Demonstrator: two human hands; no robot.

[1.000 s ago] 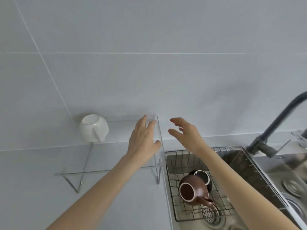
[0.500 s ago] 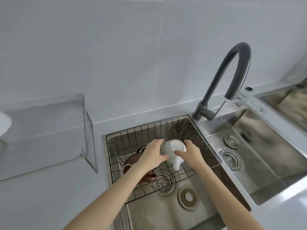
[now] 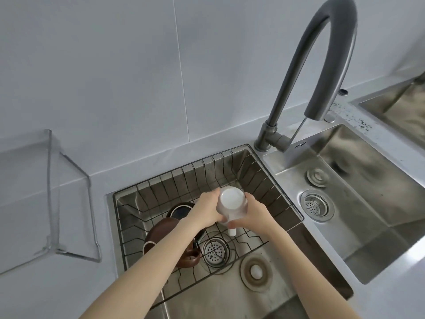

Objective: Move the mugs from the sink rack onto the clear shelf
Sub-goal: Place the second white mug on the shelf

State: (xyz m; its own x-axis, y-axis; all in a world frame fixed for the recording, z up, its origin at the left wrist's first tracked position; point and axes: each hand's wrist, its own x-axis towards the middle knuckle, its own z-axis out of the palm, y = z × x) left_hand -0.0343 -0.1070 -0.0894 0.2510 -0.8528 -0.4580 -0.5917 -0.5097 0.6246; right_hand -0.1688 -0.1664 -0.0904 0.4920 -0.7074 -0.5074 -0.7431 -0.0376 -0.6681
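Gripping the white mug (image 3: 232, 202) at centre frame, left hand (image 3: 208, 210) and right hand (image 3: 254, 214) hide its sides; the faucet base marking (image 3: 300, 145) is unreadable.

Both your bare forearms reach forward and converge in the middle of the view. Your left hand (image 3: 208, 209) cups the white mug (image 3: 232, 202) from the left, fingers wrapped round its side. Your right hand (image 3: 253, 214) presses against the opposite side, thumb low by the handle. Your wrists are nearly level.
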